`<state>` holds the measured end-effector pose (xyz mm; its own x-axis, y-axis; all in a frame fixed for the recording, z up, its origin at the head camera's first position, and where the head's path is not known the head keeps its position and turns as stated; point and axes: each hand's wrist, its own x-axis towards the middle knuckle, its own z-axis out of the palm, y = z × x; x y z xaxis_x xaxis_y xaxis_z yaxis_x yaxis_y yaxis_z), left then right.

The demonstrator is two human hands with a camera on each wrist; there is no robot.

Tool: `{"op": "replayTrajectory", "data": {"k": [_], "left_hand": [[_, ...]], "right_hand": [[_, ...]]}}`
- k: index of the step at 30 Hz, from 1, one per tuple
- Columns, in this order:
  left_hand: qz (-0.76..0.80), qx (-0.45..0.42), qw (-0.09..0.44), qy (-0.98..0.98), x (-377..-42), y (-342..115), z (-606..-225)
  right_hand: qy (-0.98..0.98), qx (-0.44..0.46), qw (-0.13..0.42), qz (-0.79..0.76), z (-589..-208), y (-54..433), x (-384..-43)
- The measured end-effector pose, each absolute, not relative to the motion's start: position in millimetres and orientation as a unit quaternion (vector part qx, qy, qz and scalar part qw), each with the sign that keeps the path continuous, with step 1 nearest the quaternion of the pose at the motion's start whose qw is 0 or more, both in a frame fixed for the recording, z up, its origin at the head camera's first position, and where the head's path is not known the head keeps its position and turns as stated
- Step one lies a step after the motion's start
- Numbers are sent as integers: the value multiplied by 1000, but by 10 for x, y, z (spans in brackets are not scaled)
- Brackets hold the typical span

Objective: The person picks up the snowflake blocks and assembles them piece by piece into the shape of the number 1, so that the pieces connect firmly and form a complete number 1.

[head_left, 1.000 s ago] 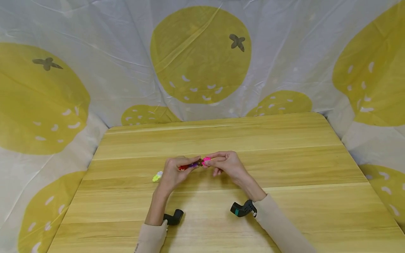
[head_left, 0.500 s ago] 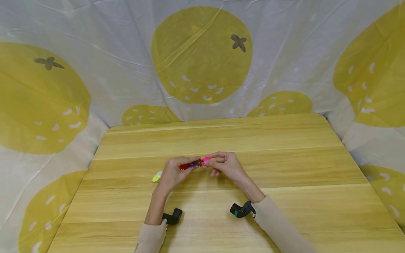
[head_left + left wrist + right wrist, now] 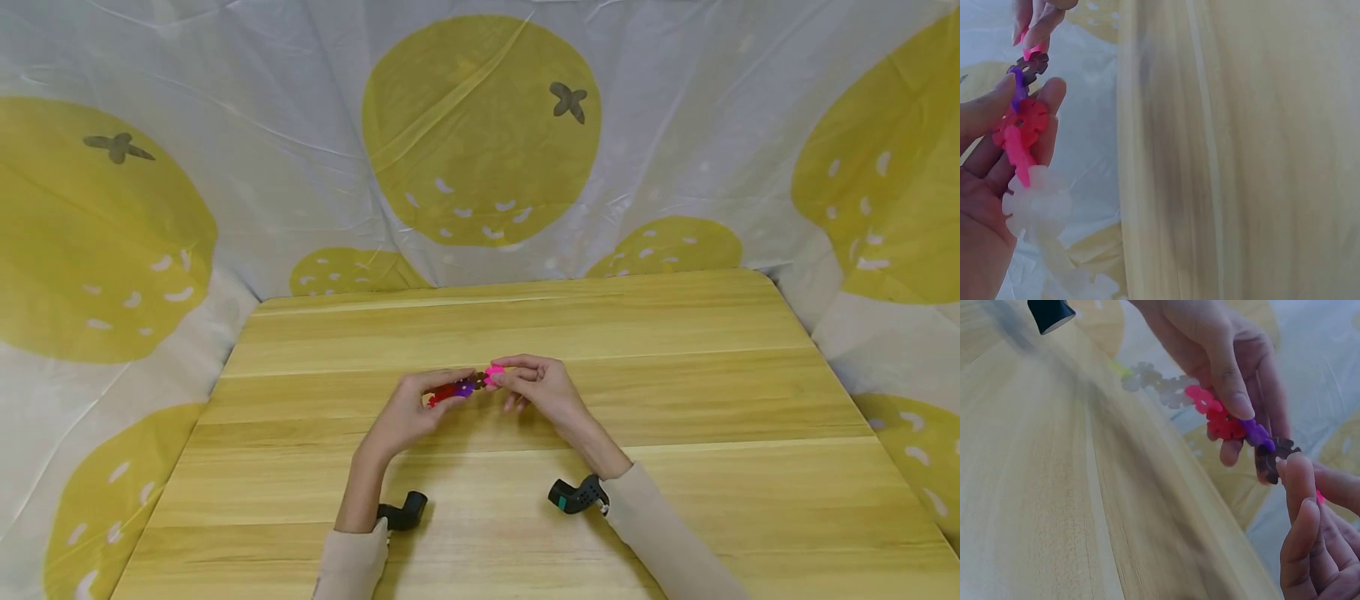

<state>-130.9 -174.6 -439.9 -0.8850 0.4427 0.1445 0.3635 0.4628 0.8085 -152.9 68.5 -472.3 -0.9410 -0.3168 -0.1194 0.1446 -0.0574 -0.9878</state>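
A chain of flower-shaped interlocking plastic discs stretches between both hands above the table. My left hand [image 3: 400, 423] grips it around the red disc [image 3: 1025, 122] and the purple disc [image 3: 465, 388], thumb on one side and fingers on the other. At the other end, my right hand [image 3: 553, 393] pinches a bright pink disc [image 3: 493, 374] between thumb and forefinger. A dark brown disc [image 3: 1267, 465] sits between the pink and purple ones. Past the red disc hang another pink disc [image 3: 1018, 153], clear discs [image 3: 1038, 203] and a yellow tip [image 3: 1121, 369]; the left hand hides this tail in the head view.
Beneath the hands lies a wood-grain table [image 3: 525, 317]. A white cloth [image 3: 675, 125] printed with yellow fruit hangs behind it and along both sides. Black wrist cameras [image 3: 576, 495] stick out from both sleeves over the tabletop.
My left hand has tilted slightly, showing more of the red and purple discs. The yellow and clear tail has gone out of sight in the head view. The right hand has barely shifted.
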Motion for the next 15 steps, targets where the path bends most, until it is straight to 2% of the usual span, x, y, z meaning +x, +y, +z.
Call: {"op": "replayTrajectory", "data": {"k": [6, 15], "left_hand": [[464, 228, 55, 854, -1319, -1748, -4395], [500, 162, 62, 848, -1328, -1672, -4395]], "right_hand": [[669, -65, 151, -725, -4721, 692, -1533], [662, -77, 154, -730, -4718, 656, -1512]]}}
